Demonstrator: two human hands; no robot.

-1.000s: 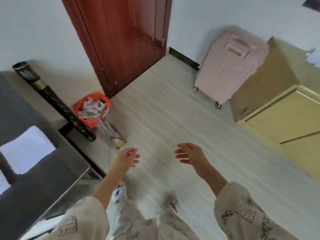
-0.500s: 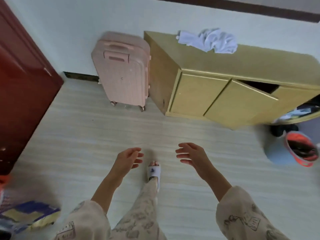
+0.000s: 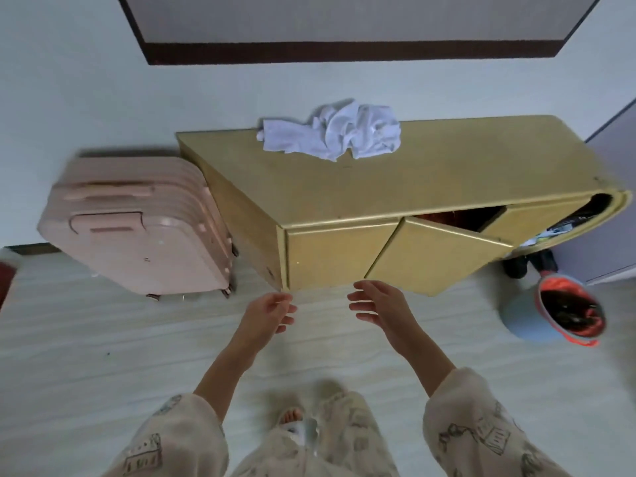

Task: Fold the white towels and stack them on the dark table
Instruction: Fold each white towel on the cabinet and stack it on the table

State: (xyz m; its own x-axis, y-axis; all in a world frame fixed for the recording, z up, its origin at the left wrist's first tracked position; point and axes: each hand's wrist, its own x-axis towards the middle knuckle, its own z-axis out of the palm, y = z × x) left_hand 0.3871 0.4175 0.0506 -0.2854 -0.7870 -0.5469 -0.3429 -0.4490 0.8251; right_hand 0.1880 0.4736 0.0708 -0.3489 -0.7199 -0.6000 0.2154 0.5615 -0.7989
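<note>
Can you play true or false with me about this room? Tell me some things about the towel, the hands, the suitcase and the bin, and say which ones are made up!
1. The crumpled white towel lies on top of the yellow wooden cabinet. True.
2. The left hand holds the towel. False: both the left hand and the right hand hold nothing, fingers relaxed.
3. The pink hard-shell suitcase stands beside the cabinet. True.
4. All the cabinet doors are closed. False: one door hangs open.
5. The blue bin with the orange liner sits on the cabinet. False: it is on the floor.
</note>
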